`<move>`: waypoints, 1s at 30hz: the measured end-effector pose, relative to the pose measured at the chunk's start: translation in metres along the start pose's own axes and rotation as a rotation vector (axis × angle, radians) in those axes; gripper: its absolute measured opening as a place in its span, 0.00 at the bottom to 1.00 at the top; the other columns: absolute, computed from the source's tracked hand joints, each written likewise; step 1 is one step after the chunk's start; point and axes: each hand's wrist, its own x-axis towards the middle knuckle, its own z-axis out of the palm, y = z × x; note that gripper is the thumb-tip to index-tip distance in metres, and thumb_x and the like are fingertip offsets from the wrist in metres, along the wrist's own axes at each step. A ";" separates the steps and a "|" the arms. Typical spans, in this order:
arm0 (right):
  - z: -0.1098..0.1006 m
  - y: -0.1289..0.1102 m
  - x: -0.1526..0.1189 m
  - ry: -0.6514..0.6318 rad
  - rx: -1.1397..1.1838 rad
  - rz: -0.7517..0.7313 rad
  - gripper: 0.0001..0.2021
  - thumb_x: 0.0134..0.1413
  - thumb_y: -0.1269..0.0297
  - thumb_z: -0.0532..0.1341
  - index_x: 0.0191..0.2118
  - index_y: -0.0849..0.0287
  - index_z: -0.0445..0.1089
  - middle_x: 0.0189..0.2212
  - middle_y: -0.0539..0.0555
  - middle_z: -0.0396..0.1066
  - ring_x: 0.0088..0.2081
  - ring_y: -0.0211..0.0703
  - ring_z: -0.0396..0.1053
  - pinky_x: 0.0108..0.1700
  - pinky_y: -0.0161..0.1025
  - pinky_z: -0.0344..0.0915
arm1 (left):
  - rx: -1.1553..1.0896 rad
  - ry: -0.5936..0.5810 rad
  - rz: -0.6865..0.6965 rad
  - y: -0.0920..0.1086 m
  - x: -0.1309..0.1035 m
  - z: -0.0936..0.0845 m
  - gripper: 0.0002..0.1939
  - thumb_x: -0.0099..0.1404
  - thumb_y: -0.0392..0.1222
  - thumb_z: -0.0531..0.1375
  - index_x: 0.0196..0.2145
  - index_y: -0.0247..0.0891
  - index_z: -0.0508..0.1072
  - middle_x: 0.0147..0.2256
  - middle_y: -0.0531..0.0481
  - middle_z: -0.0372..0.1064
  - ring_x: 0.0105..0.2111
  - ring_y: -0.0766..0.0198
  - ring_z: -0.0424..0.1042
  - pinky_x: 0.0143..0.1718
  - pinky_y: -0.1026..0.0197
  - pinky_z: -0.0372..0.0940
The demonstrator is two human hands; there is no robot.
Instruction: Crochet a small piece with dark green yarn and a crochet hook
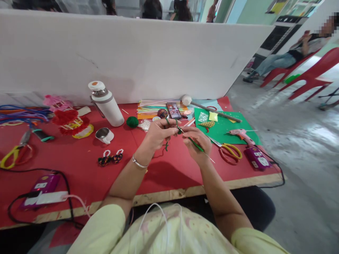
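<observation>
Right hand (199, 138) is clamped on one green-handled crochet hook (196, 145); one green crochet piece (179, 130) is pinched by left hand (160, 133). One green yarn ball (132, 122) is seen.

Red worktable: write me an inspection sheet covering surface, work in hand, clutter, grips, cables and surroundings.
Surface: red tabletop, pale strip along the near edge.
Work in hand: small dark green yarn piece, green-handled hook.
Clutter: left scissors, right scissors, white flask, cup, phone, pink glue gun, among other craft items.
Grips: left grip pinches the yarn piece; right grip holds the hook.
Cables: left black cord crosses the near edge; right black cord loops past the edge beside a purple box.
Surroundings: white partition behind; seated person at far right.
</observation>
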 end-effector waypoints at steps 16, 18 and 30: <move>0.010 0.004 -0.002 0.104 -0.049 -0.020 0.04 0.63 0.57 0.70 0.41 0.47 0.82 0.43 0.54 0.83 0.47 0.49 0.80 0.55 0.50 0.77 | 0.209 0.192 0.197 -0.015 -0.004 0.011 0.10 0.60 0.46 0.70 0.26 0.37 0.79 0.23 0.54 0.68 0.20 0.72 0.57 0.21 0.64 0.52; 0.008 0.006 -0.001 0.099 0.040 -0.002 0.06 0.64 0.56 0.69 0.40 0.49 0.82 0.44 0.54 0.83 0.44 0.47 0.80 0.49 0.48 0.79 | 0.064 0.122 0.096 -0.012 -0.003 0.011 0.10 0.60 0.46 0.70 0.29 0.37 0.80 0.22 0.54 0.67 0.18 0.73 0.56 0.19 0.64 0.50; 0.011 0.025 -0.003 0.179 -0.030 -0.279 0.07 0.65 0.64 0.69 0.47 0.49 0.81 0.46 0.55 0.83 0.47 0.49 0.81 0.46 0.48 0.81 | -0.288 0.001 -0.122 -0.003 -0.001 0.013 0.20 0.47 0.39 0.77 0.39 0.35 0.83 0.22 0.59 0.66 0.16 0.79 0.53 0.16 0.70 0.43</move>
